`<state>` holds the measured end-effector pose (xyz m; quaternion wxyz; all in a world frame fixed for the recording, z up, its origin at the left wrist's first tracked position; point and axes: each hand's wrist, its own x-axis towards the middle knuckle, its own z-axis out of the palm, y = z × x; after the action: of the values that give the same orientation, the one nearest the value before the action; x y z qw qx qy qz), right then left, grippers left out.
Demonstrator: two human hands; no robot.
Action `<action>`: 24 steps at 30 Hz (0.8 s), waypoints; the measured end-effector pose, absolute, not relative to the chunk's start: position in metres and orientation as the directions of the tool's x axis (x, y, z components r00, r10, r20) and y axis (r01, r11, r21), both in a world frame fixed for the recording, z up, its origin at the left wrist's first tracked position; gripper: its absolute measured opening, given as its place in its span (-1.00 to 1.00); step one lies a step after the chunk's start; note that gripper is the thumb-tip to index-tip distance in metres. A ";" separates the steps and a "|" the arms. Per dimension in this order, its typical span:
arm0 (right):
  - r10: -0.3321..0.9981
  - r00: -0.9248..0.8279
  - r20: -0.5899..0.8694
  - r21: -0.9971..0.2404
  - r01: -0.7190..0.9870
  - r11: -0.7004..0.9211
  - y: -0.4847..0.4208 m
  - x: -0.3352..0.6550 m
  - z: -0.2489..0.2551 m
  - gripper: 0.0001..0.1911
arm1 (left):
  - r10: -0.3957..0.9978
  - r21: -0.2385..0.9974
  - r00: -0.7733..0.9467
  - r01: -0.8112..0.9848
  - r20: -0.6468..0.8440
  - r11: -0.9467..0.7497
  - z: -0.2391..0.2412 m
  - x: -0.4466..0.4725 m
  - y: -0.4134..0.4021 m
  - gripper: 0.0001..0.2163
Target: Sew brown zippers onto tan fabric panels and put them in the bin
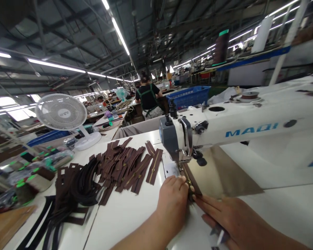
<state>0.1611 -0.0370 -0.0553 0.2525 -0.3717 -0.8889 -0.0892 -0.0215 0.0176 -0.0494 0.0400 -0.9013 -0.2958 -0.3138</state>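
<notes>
My left hand [173, 196] has its fingers curled and pressed down on a brown zipper [189, 182] with brass-coloured teeth, just in front of the sewing machine's needle area. The zipper lies along the edge of a khaki fabric piece [221, 173] that spreads under the machine arm. My right hand [232, 217] reaches in from the right, its fingertips touching the near end of the zipper and fabric. Tucked under its palm is a small grey tool [220, 234] with a shiny metal part, blurred and partly hidden. The white sewing machine [250, 125] hides the needle point.
Left of the machine lies a heap of brown zippers [125, 166], beside dark curved strips [86, 184]. A white fan [62, 113] stands behind them. Thread spools [39, 182] crowd the far left. Beyond the table are a seated person [148, 95] and a blue basket [190, 97].
</notes>
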 end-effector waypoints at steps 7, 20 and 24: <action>0.702 -0.567 0.431 -0.160 0.717 0.678 -0.015 0.161 -0.057 -0.65 | 0.617 0.197 0.594 0.619 0.517 -0.760 -0.047 -0.020 0.035 -0.86; 0.603 -0.520 0.606 -0.096 0.704 0.704 -0.006 0.174 -0.059 -0.71 | 0.625 0.146 0.649 0.634 0.432 -0.759 -0.052 -0.022 0.027 -0.76; 0.688 -0.383 0.617 -0.133 0.810 0.571 0.011 0.183 -0.048 -0.61 | 0.634 0.090 0.674 0.655 0.379 -0.750 -0.048 -0.021 0.026 -0.72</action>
<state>0.1832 0.0114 -0.0479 0.3208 -0.4534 -0.8260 -0.0957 -0.0209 0.0263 -0.0477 0.0268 -0.9145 -0.3525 -0.1968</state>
